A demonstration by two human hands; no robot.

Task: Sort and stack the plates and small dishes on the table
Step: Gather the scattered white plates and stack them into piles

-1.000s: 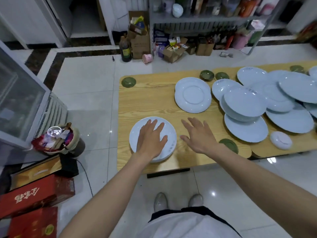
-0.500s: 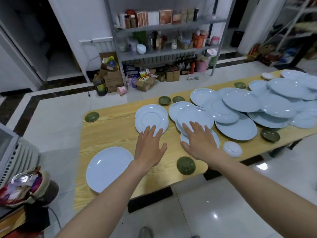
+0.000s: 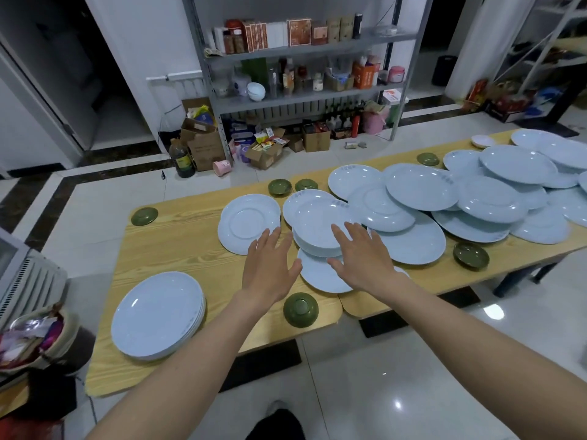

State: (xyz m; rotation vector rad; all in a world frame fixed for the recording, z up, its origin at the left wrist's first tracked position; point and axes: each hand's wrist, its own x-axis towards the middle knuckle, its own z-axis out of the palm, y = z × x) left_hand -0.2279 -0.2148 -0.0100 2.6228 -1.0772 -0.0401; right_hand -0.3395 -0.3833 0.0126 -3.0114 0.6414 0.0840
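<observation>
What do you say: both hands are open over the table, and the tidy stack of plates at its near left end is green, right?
Not green: the head view shows the stack of plates is pale blue; a small dish at the near edge is green instead. The left hand and right hand are indeed open over the table.

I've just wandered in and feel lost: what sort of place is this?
Probably a storeroom or back room of a home or small eatery: a crowded metal shelf, open cardboard boxes on the tiled floor, and a long wooden table covered with pale blue plates.
</observation>
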